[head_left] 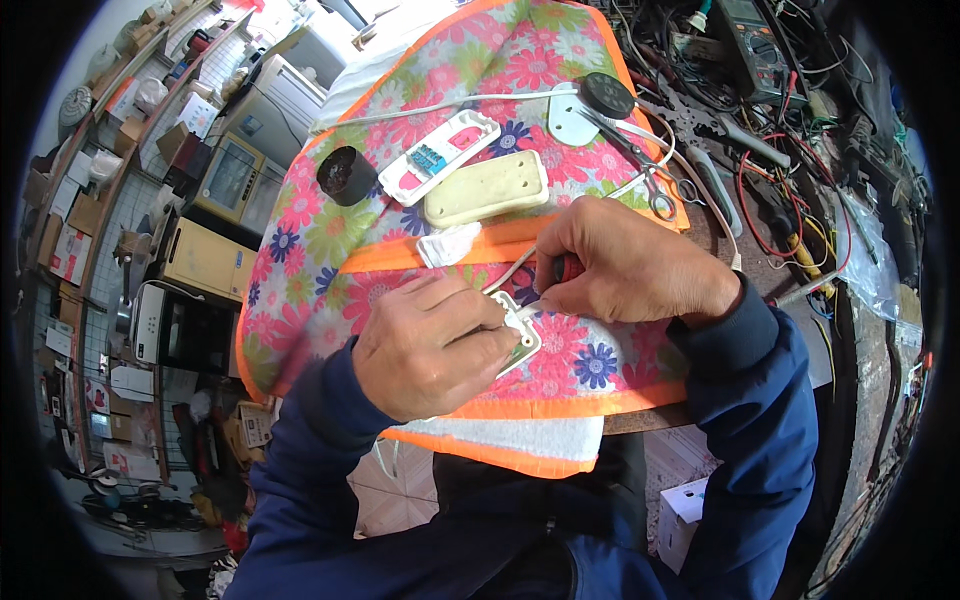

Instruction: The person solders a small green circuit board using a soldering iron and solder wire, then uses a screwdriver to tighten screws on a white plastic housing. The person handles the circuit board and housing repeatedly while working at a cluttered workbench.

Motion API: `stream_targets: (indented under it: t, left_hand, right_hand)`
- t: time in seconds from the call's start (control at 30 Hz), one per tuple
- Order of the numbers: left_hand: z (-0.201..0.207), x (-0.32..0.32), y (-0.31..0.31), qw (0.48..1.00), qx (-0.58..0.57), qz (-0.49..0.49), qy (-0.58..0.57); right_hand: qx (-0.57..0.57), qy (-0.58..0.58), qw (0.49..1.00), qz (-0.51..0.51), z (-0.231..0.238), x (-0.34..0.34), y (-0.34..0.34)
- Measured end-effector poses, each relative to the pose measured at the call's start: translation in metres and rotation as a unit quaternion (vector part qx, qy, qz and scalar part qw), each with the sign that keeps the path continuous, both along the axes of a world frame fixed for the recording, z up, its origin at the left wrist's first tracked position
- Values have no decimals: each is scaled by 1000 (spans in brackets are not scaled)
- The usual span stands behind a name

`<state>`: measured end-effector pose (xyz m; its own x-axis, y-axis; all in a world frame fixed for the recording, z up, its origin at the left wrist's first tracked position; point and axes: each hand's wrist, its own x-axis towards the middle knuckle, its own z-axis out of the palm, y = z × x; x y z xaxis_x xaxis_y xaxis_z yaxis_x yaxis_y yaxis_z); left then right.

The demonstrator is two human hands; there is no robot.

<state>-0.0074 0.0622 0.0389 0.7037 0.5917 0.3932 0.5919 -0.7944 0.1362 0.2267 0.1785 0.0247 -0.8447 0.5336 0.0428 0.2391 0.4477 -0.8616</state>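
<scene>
Left hand: closed from above on a small open casing, fingertips over its inside; the left hand point(435, 345) covers much of the part.
Right hand: the right hand point(630, 258) is curled around a red-and-black handle point(570, 267); thumb and forefinger meet beside the casing. Cannot tell what they pinch; tool tip hidden.
Small casing: the white casing point(531, 342) lies low over the cloth, between the hands, one round post visible. A white cord point(517, 267) runs toward its far end.
Technique (judgement): brace the casing's walls, keep left fingertips out of the tool's line, leave the cord slack, and press gently, as thin plastic may crack or slip.
Beyond the hands: crumpled white scrap point(449, 245), cream cover point(487, 190), long white casing point(440, 158) with a blue insert, black tub point(346, 177); scissors point(662, 200) to the right.
Surface: flowered cloth point(595, 366) with orange edging, rucked in a fold, over a brown bench point(655, 418).
Bench right: multimeter point(752, 40), tangled leads, hand tools.
Room: crowded shelves point(105, 200) along the left, a yellow-fronted appliance point(210, 255), a white box point(682, 505) below the bench, tiled floor point(395, 500).
</scene>
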Motion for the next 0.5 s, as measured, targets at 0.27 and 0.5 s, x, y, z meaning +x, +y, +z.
stream_targets:
  t: [0.27,0.5]
  left_hand:
    - [-1,-1,-3,1000,16,17,-6]
    - [-5,-4,-5,999,-6,30,-17]
  right_hand:
    - [14,33,999,27,4,3,-6]
    - [119,25,991,58,-4,2,-6]
